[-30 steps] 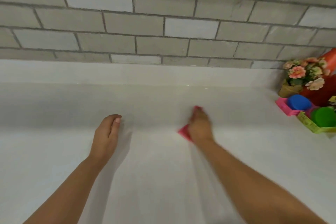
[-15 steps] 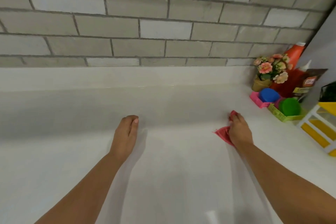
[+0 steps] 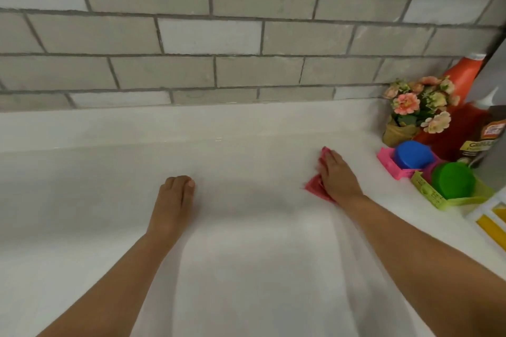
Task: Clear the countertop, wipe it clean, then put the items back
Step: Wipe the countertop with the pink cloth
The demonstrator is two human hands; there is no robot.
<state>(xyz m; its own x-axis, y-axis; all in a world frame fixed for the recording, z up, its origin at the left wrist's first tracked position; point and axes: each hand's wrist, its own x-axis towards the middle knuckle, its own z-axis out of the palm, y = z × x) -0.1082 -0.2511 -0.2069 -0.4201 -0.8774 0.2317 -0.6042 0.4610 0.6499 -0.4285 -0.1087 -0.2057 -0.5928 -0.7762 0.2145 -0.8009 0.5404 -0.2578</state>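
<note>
My right hand (image 3: 338, 176) presses flat on a pink cloth (image 3: 315, 186) on the white countertop (image 3: 246, 268), right of centre; only the cloth's corners show from under the palm and fingers. My left hand (image 3: 174, 201) rests on the countertop at centre left, fingers together, holding nothing. A pot of pink and cream flowers (image 3: 416, 109), a pink tray (image 3: 387, 163) with a blue cup (image 3: 412, 154) and a lime tray (image 3: 430, 194) with a green cup (image 3: 453, 179) are grouped at the right.
An orange bottle (image 3: 462, 74), a red bottle (image 3: 468, 123) and a brown labelled bottle (image 3: 482, 142) stand in the right back corner. A white and yellow rack (image 3: 490, 221) sits at the right edge. A grey brick-tile wall (image 3: 219, 35) backs the counter.
My right hand has slid the pink cloth to the right, toward the trays. My view turned right, bringing more items into sight. The left hand stayed resting on the counter.
</note>
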